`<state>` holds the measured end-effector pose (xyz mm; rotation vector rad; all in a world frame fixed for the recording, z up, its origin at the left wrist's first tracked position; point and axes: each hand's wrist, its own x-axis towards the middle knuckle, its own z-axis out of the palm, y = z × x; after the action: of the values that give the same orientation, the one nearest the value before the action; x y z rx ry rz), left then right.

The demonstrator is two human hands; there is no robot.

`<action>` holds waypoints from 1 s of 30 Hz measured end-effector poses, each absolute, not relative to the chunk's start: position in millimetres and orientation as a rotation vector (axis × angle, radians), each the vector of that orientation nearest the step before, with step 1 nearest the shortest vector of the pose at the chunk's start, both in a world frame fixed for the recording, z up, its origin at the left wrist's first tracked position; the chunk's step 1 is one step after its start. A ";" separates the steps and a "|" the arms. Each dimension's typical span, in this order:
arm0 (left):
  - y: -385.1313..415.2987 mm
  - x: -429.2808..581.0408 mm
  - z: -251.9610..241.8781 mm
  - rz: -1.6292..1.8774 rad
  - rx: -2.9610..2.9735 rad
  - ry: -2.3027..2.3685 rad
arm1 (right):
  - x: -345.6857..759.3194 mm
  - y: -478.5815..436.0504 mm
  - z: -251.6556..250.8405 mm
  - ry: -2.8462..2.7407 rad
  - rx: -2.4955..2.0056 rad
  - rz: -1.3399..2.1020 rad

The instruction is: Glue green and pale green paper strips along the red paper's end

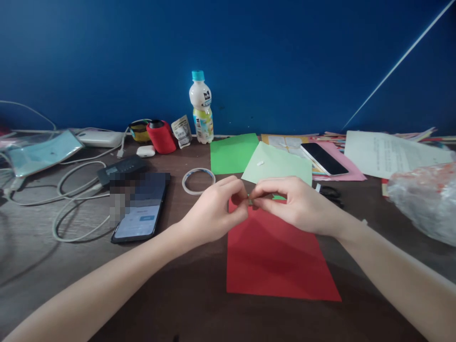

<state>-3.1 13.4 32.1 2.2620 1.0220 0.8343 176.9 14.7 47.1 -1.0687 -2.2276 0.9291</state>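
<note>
My left hand and my right hand meet fingertip to fingertip above the far end of a red paper sheet. Between their pinched fingers is a small pale green piece, mostly covered by the fingertips; its material is too small to make out. Just behind my right hand, a bit of bright green shows near the fingers. A pale green paper sheet lies beyond the hands, with a tiny white scrap on it. Left of it is a bright green sheet.
A roll of clear tape lies left of my hands. Phones and cables occupy the left. A bottle stands by the blue wall. Dark-handled scissors sit behind my right wrist; crumpled plastic is at right.
</note>
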 end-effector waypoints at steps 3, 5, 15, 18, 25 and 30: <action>13.4 -2.9 31.3 0.831 2.272 1.023 | 177.2 14.0 47.3 -2.227 -1.071 0.924; 13.7 -3.0 30.9 0.834 2.271 1.018 | 177.6 14.2 47.1 -2.227 -1.076 0.933; 13.8 -2.4 32.3 0.807 2.210 1.036 | 180.0 16.8 46.5 -2.238 -1.096 0.960; 14.1 -2.2 32.8 0.791 2.176 1.051 | 181.1 17.0 47.3 -2.234 -1.094 0.965; 13.1 -2.9 33.9 0.784 2.132 1.030 | 181.6 16.7 48.7 -2.243 -1.103 0.960; 13.1 -3.2 33.3 0.780 2.128 1.032 | 182.6 16.9 48.5 -2.249 -1.113 0.980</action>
<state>-3.2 13.1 33.3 2.1284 1.0315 0.7796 182.6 16.9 48.5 -1.1133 -2.2492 0.9803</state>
